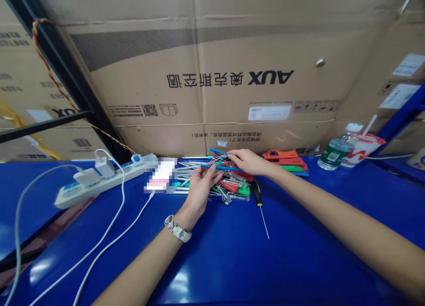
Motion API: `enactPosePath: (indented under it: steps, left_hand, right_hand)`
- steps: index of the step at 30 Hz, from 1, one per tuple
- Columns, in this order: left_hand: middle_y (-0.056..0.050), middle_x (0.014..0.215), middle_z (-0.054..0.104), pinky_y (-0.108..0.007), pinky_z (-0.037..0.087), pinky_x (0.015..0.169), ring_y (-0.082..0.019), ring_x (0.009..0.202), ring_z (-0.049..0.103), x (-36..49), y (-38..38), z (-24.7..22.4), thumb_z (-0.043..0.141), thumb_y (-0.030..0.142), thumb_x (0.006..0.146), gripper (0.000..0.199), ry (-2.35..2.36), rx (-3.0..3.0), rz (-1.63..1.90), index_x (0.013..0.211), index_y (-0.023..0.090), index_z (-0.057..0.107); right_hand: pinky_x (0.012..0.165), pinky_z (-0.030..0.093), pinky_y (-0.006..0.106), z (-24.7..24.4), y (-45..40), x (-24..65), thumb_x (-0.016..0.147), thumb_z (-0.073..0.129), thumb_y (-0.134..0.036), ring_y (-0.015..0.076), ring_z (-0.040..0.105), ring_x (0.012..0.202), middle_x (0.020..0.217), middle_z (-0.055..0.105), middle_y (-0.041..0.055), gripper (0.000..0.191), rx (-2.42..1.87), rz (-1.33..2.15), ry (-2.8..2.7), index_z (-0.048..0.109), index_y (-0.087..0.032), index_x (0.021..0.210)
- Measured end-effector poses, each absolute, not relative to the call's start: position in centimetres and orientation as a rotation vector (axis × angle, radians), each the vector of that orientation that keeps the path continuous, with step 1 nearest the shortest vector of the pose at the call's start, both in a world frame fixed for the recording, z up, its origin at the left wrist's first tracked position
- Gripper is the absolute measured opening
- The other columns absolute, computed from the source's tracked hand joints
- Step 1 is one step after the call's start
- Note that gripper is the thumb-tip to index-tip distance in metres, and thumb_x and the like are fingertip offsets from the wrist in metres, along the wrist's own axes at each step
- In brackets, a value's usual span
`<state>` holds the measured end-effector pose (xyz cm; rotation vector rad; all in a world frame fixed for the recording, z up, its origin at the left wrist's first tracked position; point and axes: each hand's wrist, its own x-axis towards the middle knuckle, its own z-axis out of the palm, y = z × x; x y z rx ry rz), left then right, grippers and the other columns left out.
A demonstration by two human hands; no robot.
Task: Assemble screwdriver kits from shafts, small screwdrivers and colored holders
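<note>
My left hand (200, 186), with a white watch on its wrist, has its fingers closed on a slim blue strip (226, 168) above a pile of screwdrivers (229, 184). My right hand (249, 161) pinches near the right part of the blue pieces; a second blue piece (217, 151) runs left from its fingertips. The pile holds several screwdrivers with clear, red and green handles, shafts pointing left. Right of it lies a black and yellow screwdriver (257, 195), its tip toward me. Exactly how the blue pieces join is unclear.
Orange, red and green tools (288, 161) lie right of the pile, near a bottle (337, 151) and a cup (363, 149). A blurred phone (162, 175), a power strip (71, 195) and white cables are on the left. A cardboard box (229, 45) stands behind the blue table (232, 262).
</note>
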<state>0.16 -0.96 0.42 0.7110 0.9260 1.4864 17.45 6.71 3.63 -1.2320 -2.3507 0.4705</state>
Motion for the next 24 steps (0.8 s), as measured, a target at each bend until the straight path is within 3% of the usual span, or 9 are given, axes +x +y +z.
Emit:
enactPosePath:
  steps: [2,5,9,14,17,20,24]
  left_hand:
    - [-0.003,0.085,0.07,-0.034,0.059,0.097,-0.015,0.085,0.076,0.1,-1.0,0.4,0.063,0.01,0.095,0.002,0.934,0.752,1.498,0.096,0.013,0.062]
    - [-0.003,0.084,0.069,-0.032,0.061,0.093,-0.015,0.083,0.076,-0.1,-1.0,0.5,0.062,0.011,0.096,0.003,0.953,0.802,1.509,0.097,0.013,0.063]
    - [-0.003,0.086,0.07,-0.03,0.062,0.088,-0.014,0.08,0.076,-0.5,-0.9,0.5,0.062,0.011,0.095,0.003,0.991,0.849,1.516,0.097,0.012,0.064]
    - [-0.003,0.083,0.07,-0.03,0.062,0.084,-0.015,0.076,0.075,-0.9,-0.9,0.3,0.067,0.015,0.093,0.004,1.002,0.909,1.515,0.096,0.013,0.065]
    - [-0.003,0.083,0.071,-0.031,0.062,0.084,-0.016,0.076,0.075,-1.0,-0.7,0.1,0.071,0.019,0.09,0.009,0.986,0.935,1.516,0.095,0.014,0.065]
    - [-0.003,0.083,0.071,-0.033,0.062,0.084,-0.017,0.076,0.075,-1.1,-0.6,-0.1,0.077,0.023,0.085,0.015,0.975,0.943,1.518,0.091,0.015,0.065]
    - [-0.003,0.082,0.07,-0.033,0.062,0.084,-0.016,0.075,0.075,-1.2,-0.5,-0.1,0.076,0.023,0.085,0.015,0.979,0.953,1.53,0.09,0.015,0.065]
  right_hand:
    - [0.082,0.047,0.031,3.7,6.7,17.4,0.1,0.048,-0.023,0.0222,0.069,0.088,0.1,0.077,0.0102,0.031,-1.19,0.45,-2.354,0.072,-0.016,0.116]
    - [0.084,0.048,0.033,3.4,6.9,17.5,0.094,0.054,-0.017,0.0236,0.069,0.092,0.11,0.076,0.0111,0.033,-1.153,0.428,-2.35,0.071,-0.016,0.123]
    - [0.078,0.049,0.032,2.9,7.2,17.5,0.089,0.061,-0.015,0.0211,0.068,0.082,0.1,0.078,0.0087,0.033,-1.147,0.428,-2.322,0.072,-0.015,0.12]
    - [0.085,0.05,0.033,2.5,7.5,17.4,0.085,0.075,-0.031,0.0224,0.071,0.091,0.102,0.078,0.0081,0.032,-1.074,0.471,-2.245,0.074,-0.017,0.114]
    - [0.083,0.05,0.034,2.4,7.5,17.3,0.09,0.069,-0.038,0.0225,0.071,0.086,0.101,0.078,0.0101,0.033,-1.109,0.481,-2.221,0.074,-0.016,0.114]
    - [0.077,0.05,0.033,2.3,7.3,17.2,0.096,0.06,-0.033,0.0197,0.07,0.076,0.088,0.078,0.0079,0.029,-1.147,0.504,-2.193,0.074,-0.014,0.113]
    - [0.081,0.05,0.033,2.3,7.1,17.0,0.094,0.061,-0.029,0.0196,0.07,0.082,0.095,0.078,0.0077,0.024,-1.065,0.473,-2.192,0.074,-0.016,0.11]
